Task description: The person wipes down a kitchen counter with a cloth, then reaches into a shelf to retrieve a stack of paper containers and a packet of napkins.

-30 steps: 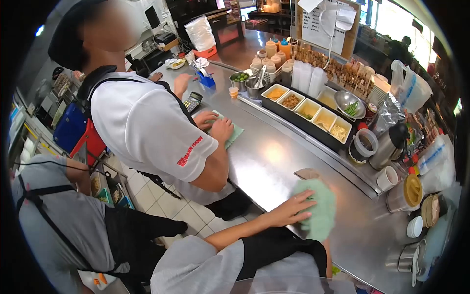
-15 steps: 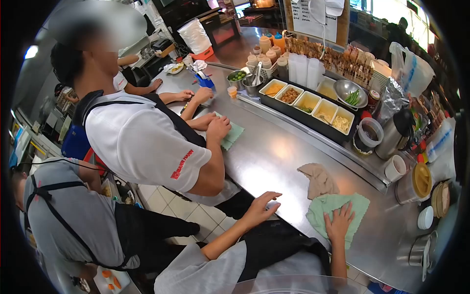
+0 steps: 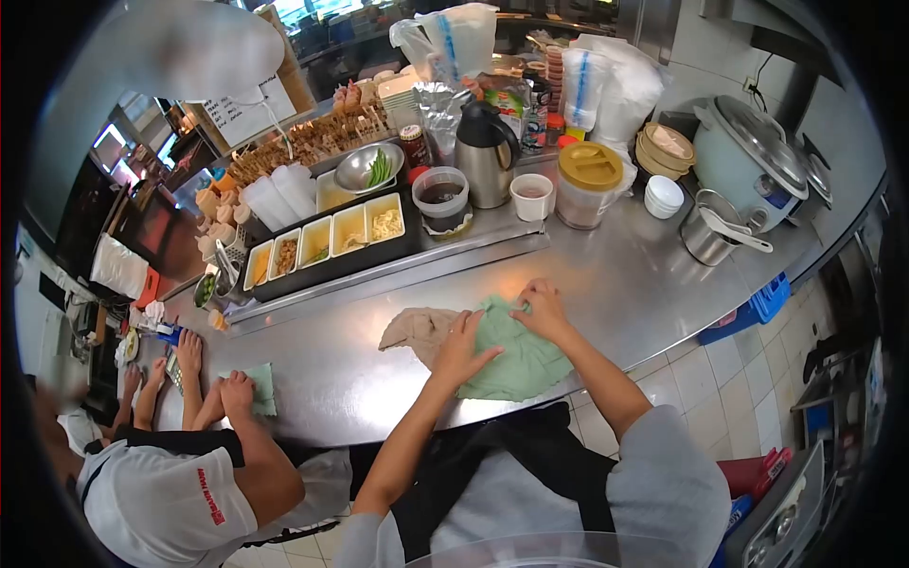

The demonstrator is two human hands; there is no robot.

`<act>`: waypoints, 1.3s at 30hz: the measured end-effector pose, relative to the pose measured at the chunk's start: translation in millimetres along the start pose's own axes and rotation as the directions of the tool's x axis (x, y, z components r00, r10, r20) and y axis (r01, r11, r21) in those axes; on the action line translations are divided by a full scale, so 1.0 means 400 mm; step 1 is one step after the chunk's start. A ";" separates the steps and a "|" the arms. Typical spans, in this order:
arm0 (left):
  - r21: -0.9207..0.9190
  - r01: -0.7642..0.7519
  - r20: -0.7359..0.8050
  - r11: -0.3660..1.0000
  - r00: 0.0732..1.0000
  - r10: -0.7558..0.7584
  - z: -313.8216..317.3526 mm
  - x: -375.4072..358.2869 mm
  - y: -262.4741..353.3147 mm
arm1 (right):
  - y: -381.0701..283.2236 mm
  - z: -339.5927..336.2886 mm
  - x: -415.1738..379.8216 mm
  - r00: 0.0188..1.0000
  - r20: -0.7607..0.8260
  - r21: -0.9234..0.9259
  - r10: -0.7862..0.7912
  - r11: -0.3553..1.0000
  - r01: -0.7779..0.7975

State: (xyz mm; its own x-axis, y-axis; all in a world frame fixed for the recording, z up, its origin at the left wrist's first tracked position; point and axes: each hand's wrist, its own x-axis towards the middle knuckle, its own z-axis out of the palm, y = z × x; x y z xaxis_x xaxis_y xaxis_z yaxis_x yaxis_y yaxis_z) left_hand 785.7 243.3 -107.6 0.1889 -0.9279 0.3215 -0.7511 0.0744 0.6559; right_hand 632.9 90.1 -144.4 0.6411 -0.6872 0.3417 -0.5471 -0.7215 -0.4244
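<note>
A green cloth (image 3: 516, 364) lies rumpled on the steel counter in front of me. My left hand (image 3: 461, 352) rests at its left edge, fingers apart and thumb lying over the cloth. With bent fingers, my right hand (image 3: 542, 310) pinches the cloth's far right edge. Partly behind my left hand is a brown cloth (image 3: 417, 333), crumpled on the counter. Both cloths touch the metal surface.
A co-worker's hands (image 3: 237, 390) rest by another green cloth (image 3: 260, 388) at left. Along the back stand a black tray of food containers (image 3: 331, 260), a steel flask (image 3: 485, 156), a yellow-lidded tub (image 3: 587, 185), a steel pot (image 3: 708, 232) and a rice cooker (image 3: 757, 151).
My view has swung to the right. My left hand has come from off the counter edge onto the green cloth. My right hand has gone from lying flat to pinching the cloth's far edge.
</note>
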 end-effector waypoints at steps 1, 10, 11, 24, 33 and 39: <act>0.000 -0.013 -0.003 1.000 1.000 0.013 0.024 -0.003 -0.049 | 0.005 -0.010 0.002 1.000 -0.012 -0.006 0.000 1.000 0.000; -0.279 -0.053 0.460 0.959 0.869 0.182 -0.152 -0.034 -0.070 | -0.143 -0.331 -0.052 0.879 0.434 0.847 -0.199 0.423 -0.322; -0.350 -0.107 0.337 0.931 0.912 0.232 -0.169 -0.009 -0.065 | -0.128 -0.356 -0.034 0.904 0.386 0.853 -0.185 0.444 -0.273; -0.515 -0.160 -0.041 0.842 0.986 0.162 -0.209 0.171 0.077 | -0.135 -0.545 -0.068 0.986 -0.151 0.537 0.066 0.843 0.026; -0.311 -0.071 0.404 0.948 0.893 0.199 -0.026 -0.185 -0.025 | -0.041 -0.336 -0.373 0.863 0.467 0.453 0.193 0.786 -0.421; -0.578 0.465 0.112 0.670 0.859 -0.500 0.012 -0.053 -0.050 | -0.030 -0.228 -0.211 0.909 -0.161 0.161 0.384 0.919 -0.359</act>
State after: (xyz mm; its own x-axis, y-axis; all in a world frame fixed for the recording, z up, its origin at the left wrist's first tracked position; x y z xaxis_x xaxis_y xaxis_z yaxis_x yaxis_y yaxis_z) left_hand 793.8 259.7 -130.7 0.4669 -0.8750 -0.1280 -0.0500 -0.1706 0.9841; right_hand 536.3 149.0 -91.4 0.2860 -0.9154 0.2832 -0.6467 -0.4025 -0.6480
